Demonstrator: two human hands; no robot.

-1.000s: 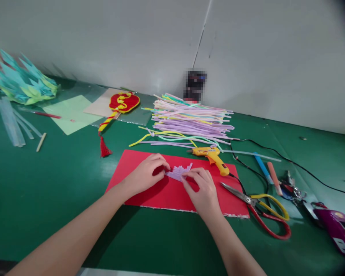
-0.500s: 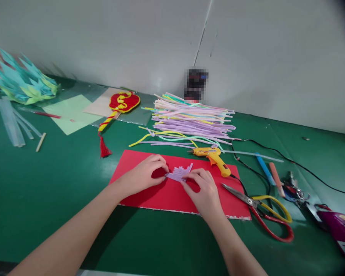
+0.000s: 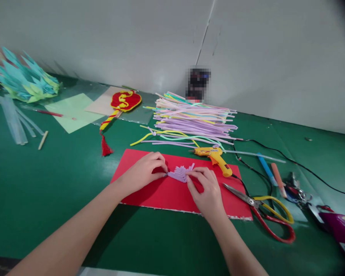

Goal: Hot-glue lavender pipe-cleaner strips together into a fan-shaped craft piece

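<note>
A small lilac pipe-cleaner piece [image 3: 178, 174], bent into stepped rows, lies over the red board [image 3: 155, 193]. My left hand [image 3: 148, 168] pinches its left tip between thumb and fingertips. On the other side, my right hand [image 3: 205, 186] has its thumb and fingers closed at the piece's right edge, covering part of it. A yellow glue gun [image 3: 215, 155] rests across the board's upper right edge, nozzle to the left. Large scissors [image 3: 251, 201] with one yellow and one red handle lie beside my right hand, blades over the board.
Behind the board lies a heap of pastel pipe cleaners [image 3: 192, 120]. To the left are a red fan-shaped ornament [image 3: 125, 101], green paper [image 3: 71, 113], clear glue sticks [image 3: 13, 120] and teal folded-paper work [image 3: 28, 78]. Markers [image 3: 266, 168], keys [image 3: 297, 191] and a black cord [image 3: 299, 165] occupy the right.
My right thumb and fingers have shifted slightly at the piece's right edge, baring more of its lower rows. My left hand stays at the left tip. The whole view has shifted slightly.
</note>
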